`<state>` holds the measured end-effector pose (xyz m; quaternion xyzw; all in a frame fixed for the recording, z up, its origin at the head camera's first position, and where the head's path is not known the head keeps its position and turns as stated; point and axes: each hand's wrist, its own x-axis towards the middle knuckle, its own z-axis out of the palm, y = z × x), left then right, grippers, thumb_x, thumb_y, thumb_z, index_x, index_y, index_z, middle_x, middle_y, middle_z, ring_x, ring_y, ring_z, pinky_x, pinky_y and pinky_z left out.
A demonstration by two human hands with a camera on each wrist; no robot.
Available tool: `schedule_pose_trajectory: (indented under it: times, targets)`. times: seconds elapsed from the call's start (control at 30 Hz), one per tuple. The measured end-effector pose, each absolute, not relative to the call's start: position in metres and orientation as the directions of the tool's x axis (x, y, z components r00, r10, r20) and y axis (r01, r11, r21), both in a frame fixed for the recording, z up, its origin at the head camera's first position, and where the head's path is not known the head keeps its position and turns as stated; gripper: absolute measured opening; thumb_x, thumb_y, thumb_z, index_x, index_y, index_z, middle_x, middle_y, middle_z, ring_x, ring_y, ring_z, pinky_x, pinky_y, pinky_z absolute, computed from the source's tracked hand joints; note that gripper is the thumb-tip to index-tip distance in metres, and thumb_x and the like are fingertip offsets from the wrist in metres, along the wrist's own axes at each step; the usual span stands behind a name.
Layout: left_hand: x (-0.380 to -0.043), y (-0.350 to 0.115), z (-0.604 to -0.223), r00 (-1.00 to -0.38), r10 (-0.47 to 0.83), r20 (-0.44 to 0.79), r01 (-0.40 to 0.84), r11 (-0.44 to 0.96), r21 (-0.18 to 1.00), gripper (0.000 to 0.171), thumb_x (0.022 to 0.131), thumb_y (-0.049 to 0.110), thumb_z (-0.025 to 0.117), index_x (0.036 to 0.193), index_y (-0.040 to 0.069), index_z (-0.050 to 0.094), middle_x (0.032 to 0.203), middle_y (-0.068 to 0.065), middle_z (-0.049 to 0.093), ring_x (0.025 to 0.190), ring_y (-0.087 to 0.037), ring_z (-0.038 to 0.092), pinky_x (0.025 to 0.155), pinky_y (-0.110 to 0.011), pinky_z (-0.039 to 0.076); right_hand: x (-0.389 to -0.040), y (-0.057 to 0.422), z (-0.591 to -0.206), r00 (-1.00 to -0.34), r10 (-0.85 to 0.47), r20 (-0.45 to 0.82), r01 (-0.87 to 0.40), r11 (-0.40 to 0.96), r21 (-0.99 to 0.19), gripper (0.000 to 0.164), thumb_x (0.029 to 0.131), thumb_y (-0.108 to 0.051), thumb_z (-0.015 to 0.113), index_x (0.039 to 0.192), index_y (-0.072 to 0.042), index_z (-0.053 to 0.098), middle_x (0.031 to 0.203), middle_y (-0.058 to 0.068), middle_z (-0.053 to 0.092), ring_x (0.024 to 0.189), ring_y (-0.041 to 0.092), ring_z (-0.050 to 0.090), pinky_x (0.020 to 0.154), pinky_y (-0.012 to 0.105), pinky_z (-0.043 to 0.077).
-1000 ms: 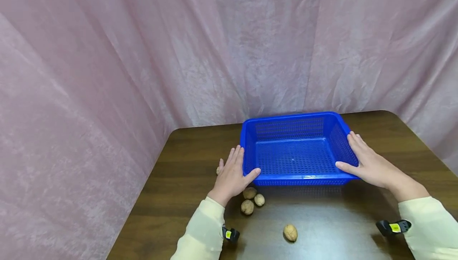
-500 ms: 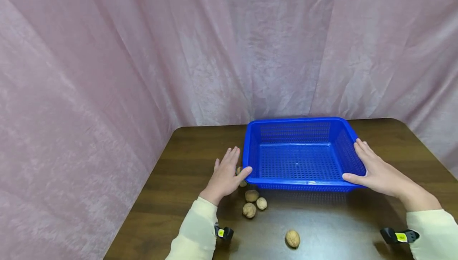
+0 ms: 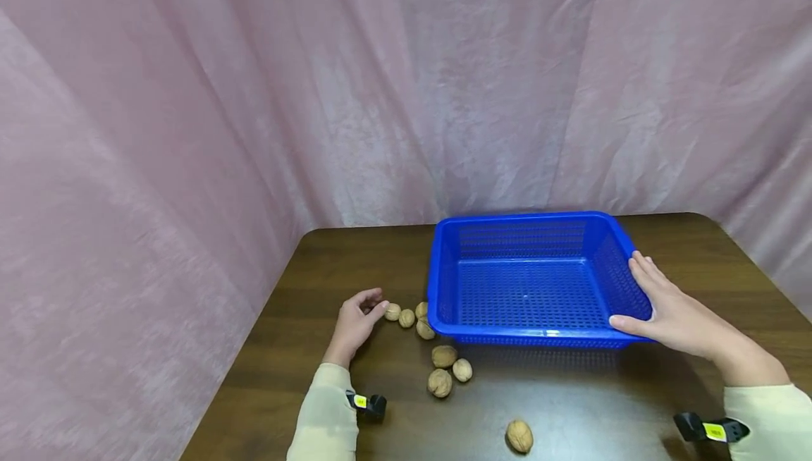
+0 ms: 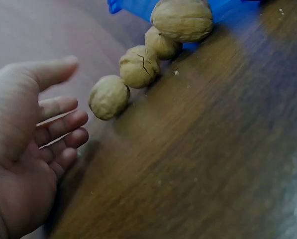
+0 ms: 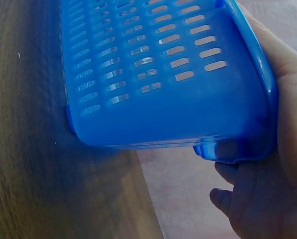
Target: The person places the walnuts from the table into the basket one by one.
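In the head view a blue plastic basket (image 3: 523, 285) with slotted walls stands toward the back of the table. My right hand (image 3: 681, 320) grips its right front corner, thumb over the rim and fingers along the right side. The right wrist view shows the basket (image 5: 153, 119) from outside, with fingertips (image 5: 222, 199) below the rim. To the left, my left hand (image 3: 357, 323) holds nothing; its thumb tip is right by a walnut (image 3: 392, 311). Several walnuts form a row from there to the basket's left side; in the left wrist view the nearest walnut (image 4: 109, 97) lies just past the fingers.
Three more walnuts (image 3: 440, 383) cluster in front of the basket's left front corner. A single walnut (image 3: 519, 436) lies nearer the front. Behind the wooden table (image 3: 285, 362) hangs a pink curtain (image 3: 380, 94).
My left hand has left the basket's left side and moved left, its fingers now bent beside the walnuts, which have come into view. The right hand stays on the basket.
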<state>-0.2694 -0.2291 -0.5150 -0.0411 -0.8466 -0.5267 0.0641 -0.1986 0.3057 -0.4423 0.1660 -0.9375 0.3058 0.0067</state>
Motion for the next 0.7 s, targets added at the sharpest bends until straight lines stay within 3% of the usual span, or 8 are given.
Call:
schedule_pose_trajectory:
  times: [0.2,0.4,0.7]
  targets:
    - [-0.2669,-0.2315,-0.5209,-0.986,0.065,0.155,0.166,0.509,0.844,0.051,0.083,0.027,0.077,0.126,0.004,0.061,0.117,-0.01,0.063,0.108,-0.023,0.056,0.096,-0.045,0.042,-0.198,0.3067,-0.447,-0.935,-0.318,0.154,-0.347,0.744,-0.571,0.106,0.086,-0.038,0.072,0.151,0.004,-0.001,0.159,0.017,-0.01,0.144,0.033,-0.012,0.109,0.064,0.003]
    - [-0.2662,-0.2278,-0.5185,-0.975,0.128,0.181,0.221,0.637,0.738,0.052,0.082,0.03,0.078,0.125,0.006,0.063,0.116,-0.005,0.064,0.112,-0.023,0.056,0.1,-0.042,0.041,-0.198,0.3073,-0.4432,-0.942,-0.316,0.115,-0.322,0.746,-0.583,0.107,0.086,-0.04,0.071,0.151,0.003,-0.003,0.159,0.017,-0.012,0.144,0.035,-0.013,0.104,0.07,0.007]
    - [-0.2632,-0.2272,-0.5168,-0.953,0.183,0.242,0.297,0.725,0.621,0.04,0.083,0.027,0.077,0.119,0.009,0.068,0.115,-0.004,0.066,0.112,-0.029,0.054,0.098,-0.048,0.039,-0.1978,0.3056,-0.44,-0.947,-0.311,0.08,-0.298,0.758,-0.581,0.106,0.087,-0.042,0.069,0.152,0.001,-0.004,0.158,0.018,-0.012,0.143,0.038,-0.012,0.1,0.074,0.013]
